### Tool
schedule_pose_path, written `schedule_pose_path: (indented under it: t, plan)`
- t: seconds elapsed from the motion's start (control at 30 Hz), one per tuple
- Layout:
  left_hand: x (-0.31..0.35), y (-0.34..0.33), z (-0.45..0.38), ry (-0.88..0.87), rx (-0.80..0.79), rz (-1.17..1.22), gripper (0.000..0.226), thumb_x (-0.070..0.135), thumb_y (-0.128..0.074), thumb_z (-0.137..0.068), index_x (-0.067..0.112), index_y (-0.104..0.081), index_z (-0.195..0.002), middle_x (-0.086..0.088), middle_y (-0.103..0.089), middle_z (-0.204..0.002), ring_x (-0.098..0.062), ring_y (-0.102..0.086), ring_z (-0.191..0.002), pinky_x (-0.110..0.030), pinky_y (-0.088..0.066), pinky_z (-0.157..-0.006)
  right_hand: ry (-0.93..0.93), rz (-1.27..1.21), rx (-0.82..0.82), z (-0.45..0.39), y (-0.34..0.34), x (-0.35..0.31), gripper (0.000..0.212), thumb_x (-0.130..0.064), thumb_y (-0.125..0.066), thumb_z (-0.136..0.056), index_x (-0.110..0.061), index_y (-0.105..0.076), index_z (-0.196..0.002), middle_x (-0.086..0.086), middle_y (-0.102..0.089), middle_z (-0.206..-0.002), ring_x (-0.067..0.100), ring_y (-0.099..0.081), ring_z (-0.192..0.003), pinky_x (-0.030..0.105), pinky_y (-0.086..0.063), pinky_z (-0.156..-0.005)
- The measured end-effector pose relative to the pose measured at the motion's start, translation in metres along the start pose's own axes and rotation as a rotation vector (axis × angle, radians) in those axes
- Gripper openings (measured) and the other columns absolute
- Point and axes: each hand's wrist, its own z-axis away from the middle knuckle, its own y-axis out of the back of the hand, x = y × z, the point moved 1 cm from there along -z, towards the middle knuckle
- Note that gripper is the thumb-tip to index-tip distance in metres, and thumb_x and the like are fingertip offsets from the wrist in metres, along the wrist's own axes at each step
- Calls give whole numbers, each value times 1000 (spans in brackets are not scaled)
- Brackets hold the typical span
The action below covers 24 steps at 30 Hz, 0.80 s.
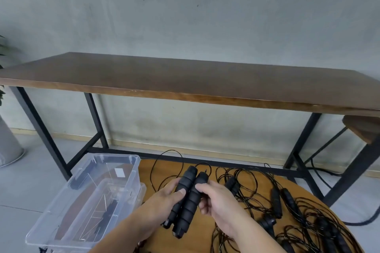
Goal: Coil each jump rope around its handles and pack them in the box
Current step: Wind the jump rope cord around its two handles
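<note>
**Two handles paired, rope not yet wound**

Held side by side above a round wooden table (257, 178): two black ribbed foam jump-rope handles (186, 197), long axes parallel, tilted up and away. Left hand (164, 197) wrapped around the left handle; right hand (218, 203) pinching the right. Thin black rope (164, 162) trailing from the far tips. Clear plastic box (86, 197) nearest the left hand.

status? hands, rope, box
Left hand and right hand grip paired handles, rope uncoiled. Clear box open at left. Tangled ropes piled at right.
</note>
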Motion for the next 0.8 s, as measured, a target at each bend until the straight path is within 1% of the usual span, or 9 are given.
schedule_pose_path:
  t: [0.1, 0.2, 0.3, 0.37, 0.47, 0.53, 0.6, 0.7, 0.8]
  plan:
    - [2, 3, 1, -78, -44, -193, 50, 62, -65, -77, 49, -50, -123, 12, -70, -106, -6, -66, -100, -38, -52, -98, 24, 30, 26, 0, -7, -2, 15, -20, -60, -96, -8, -65, -105, 0, -58, -66, 11, -52, -57, 24, -43, -53]
    - [3, 4, -3, -129, 12, -387, 71, 71, -78, -59, 49, -47, -118, 11, -60, -111, -5, -62, -98, -31, -53, -90, 45, 38, 50, -1, -12, -3, 16, -19, -61, -96, -8, -66, -106, 5, -60, -70, 14, -54, -56, 28, -47, -54]
    - [10, 3, 1, -121, 99, -579, 64, 57, -74, -67, 38, -43, -119, 12, -50, -107, -1, -51, -89, -20, -41, -77, 62, 46, 63, 0, -16, -3, 17, -17, -64, -94, -8, -66, -109, 10, -62, -80, 14, -56, -59, 30, -52, -60]
    - [14, 1, 0, -106, 117, -616, 61, 45, -71, -71, 34, -40, -122, 12, -48, -106, 0, -47, -85, -19, -36, -73, 63, 36, 73, 0, -16, -3, 18, -18, -66, -93, -9, -66, -109, 10, -63, -81, 14, -57, -61, 31, -54, -65]
    - [13, 0, -3, -113, 177, -636, 79, 43, -68, -71, 33, -28, -139, 11, -47, -110, -5, -50, -88, -21, -35, -78, 79, 54, 78, 0, -18, -7, 19, -21, -68, -92, -13, -69, -109, 9, -64, -82, 15, -59, -65, 31, -55, -68]
    - [12, -1, -4, -143, 250, -645, 89, 45, -67, -71, 31, -19, -144, 12, -48, -112, -10, -51, -92, -22, -39, -79, 97, 73, 76, 2, -20, -11, 18, -23, -68, -92, -15, -70, -108, 10, -63, -82, 15, -60, -66, 31, -55, -69]
    - [11, -2, -3, -185, 306, -631, 81, 47, -67, -71, 29, -24, -138, 15, -49, -109, -8, -50, -90, -20, -40, -78, 119, 81, 85, 2, -21, -15, 17, -22, -68, -92, -17, -70, -108, 11, -63, -82, 16, -60, -65, 31, -56, -70]
    - [9, 1, -3, -229, 273, -580, 69, 52, -76, -68, 33, -34, -119, 16, -50, -106, 1, -51, -84, -9, -39, -66, 142, 84, 85, 3, -21, -18, 16, -21, -69, -91, -19, -71, -106, 8, -64, -78, 16, -60, -64, 33, -56, -71]
    - [9, 9, -3, -287, 243, -500, 56, 46, -78, -70, 38, -42, -112, 14, -53, -103, -1, -56, -88, -10, -45, -69, 146, 115, 77, 7, -22, -25, 19, -28, -67, -92, -16, -71, -106, 9, -69, -83, 15, -62, -65, 31, -58, -69]
